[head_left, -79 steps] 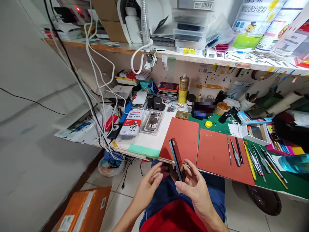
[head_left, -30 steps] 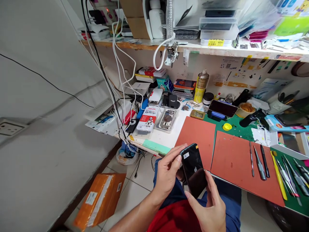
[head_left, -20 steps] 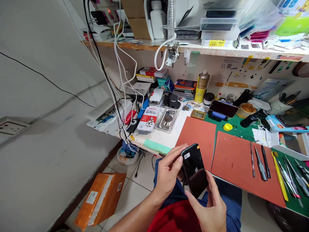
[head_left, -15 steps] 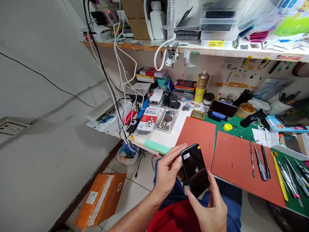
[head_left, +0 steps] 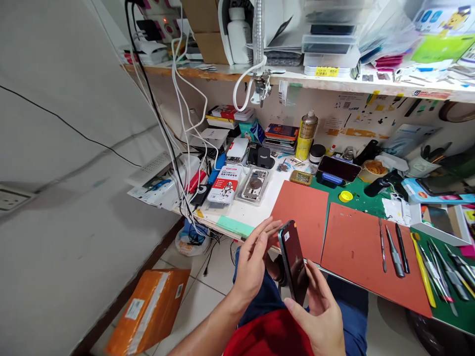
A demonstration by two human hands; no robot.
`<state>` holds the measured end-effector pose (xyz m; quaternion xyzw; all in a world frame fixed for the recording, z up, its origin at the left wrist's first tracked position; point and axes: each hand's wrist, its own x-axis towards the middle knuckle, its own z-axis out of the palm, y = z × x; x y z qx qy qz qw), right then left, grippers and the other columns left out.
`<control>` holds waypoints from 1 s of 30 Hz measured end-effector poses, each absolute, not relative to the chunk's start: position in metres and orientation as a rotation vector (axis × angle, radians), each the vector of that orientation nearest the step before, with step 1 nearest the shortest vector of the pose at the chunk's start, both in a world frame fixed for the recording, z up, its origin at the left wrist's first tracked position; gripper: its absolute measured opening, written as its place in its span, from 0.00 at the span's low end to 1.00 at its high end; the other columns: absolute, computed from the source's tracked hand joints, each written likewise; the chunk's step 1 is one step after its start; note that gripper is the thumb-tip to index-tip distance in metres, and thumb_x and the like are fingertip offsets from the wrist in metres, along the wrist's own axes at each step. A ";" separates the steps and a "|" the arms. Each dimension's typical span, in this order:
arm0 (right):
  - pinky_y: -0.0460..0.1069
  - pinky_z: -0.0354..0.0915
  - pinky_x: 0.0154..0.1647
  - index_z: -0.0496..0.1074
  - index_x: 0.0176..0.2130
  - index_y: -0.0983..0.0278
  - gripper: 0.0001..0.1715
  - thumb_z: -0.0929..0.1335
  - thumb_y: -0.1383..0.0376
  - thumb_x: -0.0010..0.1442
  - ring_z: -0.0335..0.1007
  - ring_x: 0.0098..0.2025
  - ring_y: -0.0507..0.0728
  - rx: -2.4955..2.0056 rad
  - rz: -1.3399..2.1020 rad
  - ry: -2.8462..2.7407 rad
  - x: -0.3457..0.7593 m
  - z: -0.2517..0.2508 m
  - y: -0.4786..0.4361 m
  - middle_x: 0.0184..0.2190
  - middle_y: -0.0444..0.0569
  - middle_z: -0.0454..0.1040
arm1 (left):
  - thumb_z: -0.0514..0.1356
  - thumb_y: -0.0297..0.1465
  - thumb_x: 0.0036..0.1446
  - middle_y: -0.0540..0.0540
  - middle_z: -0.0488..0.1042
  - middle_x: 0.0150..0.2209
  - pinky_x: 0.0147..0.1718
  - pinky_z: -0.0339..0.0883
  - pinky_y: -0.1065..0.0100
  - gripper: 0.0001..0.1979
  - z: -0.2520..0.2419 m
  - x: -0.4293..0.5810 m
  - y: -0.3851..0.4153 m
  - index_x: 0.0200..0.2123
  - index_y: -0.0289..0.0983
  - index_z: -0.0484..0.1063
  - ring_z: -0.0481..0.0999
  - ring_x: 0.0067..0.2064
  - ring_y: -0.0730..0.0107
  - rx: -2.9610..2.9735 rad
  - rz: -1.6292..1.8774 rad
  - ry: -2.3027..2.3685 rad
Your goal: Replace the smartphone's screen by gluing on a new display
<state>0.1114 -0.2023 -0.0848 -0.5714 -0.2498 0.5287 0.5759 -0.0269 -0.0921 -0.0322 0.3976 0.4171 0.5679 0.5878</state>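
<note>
A black smartphone [head_left: 293,259] stands tilted on its long edge above my lap, just in front of the bench edge. My right hand [head_left: 319,311] grips it from below, thumb and fingers round its lower end. My left hand [head_left: 254,262] is beside the phone's left side with fingers stretched out, close to its back face; whether it touches is unclear. Two red-brown work mats [head_left: 356,247] lie on the bench right behind the phone.
Several metal picks and tweezers [head_left: 393,244] lie right of the mats on a green cutting mat [head_left: 456,306]. A spray can [head_left: 306,133], a phone on a stand [head_left: 337,169], boxes and hanging white cables [head_left: 178,113] crowd the back. An orange parcel [head_left: 148,311] lies on the floor.
The phone has been rotated from showing its screen to standing edge-on. My left hand's fingers have come off its top corner and straightened out. The view shifted slightly.
</note>
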 end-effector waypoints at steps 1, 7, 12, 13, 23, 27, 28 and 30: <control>0.64 0.62 0.75 0.68 0.69 0.59 0.57 0.85 0.54 0.47 0.65 0.73 0.70 -1.294 1.274 -0.546 0.110 -0.080 -0.201 0.71 0.58 0.68 | 0.60 0.47 0.72 0.38 0.77 0.65 0.67 0.67 0.50 0.26 -0.033 -0.027 -0.094 0.68 0.45 0.72 0.75 0.67 0.50 0.907 1.274 0.901; 0.66 0.63 0.74 0.73 0.65 0.54 0.50 0.86 0.58 0.46 0.67 0.72 0.70 -1.110 1.448 -0.415 0.109 -0.063 -0.198 0.69 0.56 0.71 | 0.73 0.38 0.61 0.42 0.65 0.73 0.64 0.70 0.54 0.40 -0.030 -0.028 -0.101 0.73 0.53 0.63 0.72 0.69 0.48 0.979 1.014 0.723; 0.64 0.64 0.73 0.74 0.64 0.54 0.49 0.85 0.56 0.47 0.66 0.72 0.69 -1.075 1.478 -0.420 0.109 -0.063 -0.197 0.69 0.56 0.71 | 0.73 0.37 0.61 0.41 0.71 0.68 0.60 0.73 0.58 0.39 -0.027 -0.028 -0.098 0.72 0.52 0.64 0.75 0.66 0.51 0.983 0.995 0.788; 0.64 0.65 0.73 0.74 0.64 0.54 0.49 0.85 0.57 0.47 0.67 0.72 0.69 -1.073 1.477 -0.421 0.109 -0.063 -0.197 0.69 0.56 0.71 | 0.73 0.37 0.61 0.41 0.71 0.68 0.59 0.74 0.59 0.38 -0.026 -0.028 -0.098 0.72 0.53 0.64 0.75 0.66 0.51 0.984 0.994 0.795; 0.58 0.68 0.71 0.72 0.67 0.55 0.48 0.84 0.60 0.51 0.67 0.72 0.67 -1.001 1.512 -0.480 0.113 -0.087 -0.203 0.70 0.55 0.69 | 0.74 0.38 0.60 0.40 0.69 0.70 0.56 0.76 0.60 0.40 -0.024 -0.027 -0.099 0.71 0.51 0.64 0.75 0.66 0.49 0.945 0.968 0.863; 0.58 0.68 0.71 0.72 0.68 0.53 0.46 0.83 0.62 0.54 0.67 0.72 0.66 -0.947 1.503 -0.529 0.113 -0.097 -0.203 0.71 0.55 0.68 | 0.74 0.37 0.60 0.40 0.69 0.70 0.56 0.75 0.60 0.39 -0.025 -0.026 -0.098 0.71 0.51 0.65 0.75 0.65 0.50 0.960 0.982 0.858; 0.58 0.68 0.71 0.72 0.68 0.53 0.46 0.83 0.63 0.54 0.67 0.72 0.66 -0.944 1.497 -0.541 0.113 -0.097 -0.203 0.71 0.55 0.68 | 0.74 0.37 0.60 0.41 0.69 0.70 0.57 0.75 0.60 0.39 -0.025 -0.027 -0.098 0.71 0.52 0.66 0.75 0.65 0.50 0.963 0.984 0.855; 0.59 0.67 0.71 0.71 0.68 0.54 0.45 0.82 0.63 0.56 0.67 0.71 0.67 -0.954 1.465 -0.565 0.113 -0.093 -0.202 0.71 0.56 0.68 | 0.74 0.36 0.60 0.42 0.68 0.71 0.58 0.74 0.59 0.38 -0.026 -0.027 -0.098 0.71 0.54 0.66 0.76 0.65 0.50 0.970 0.986 0.839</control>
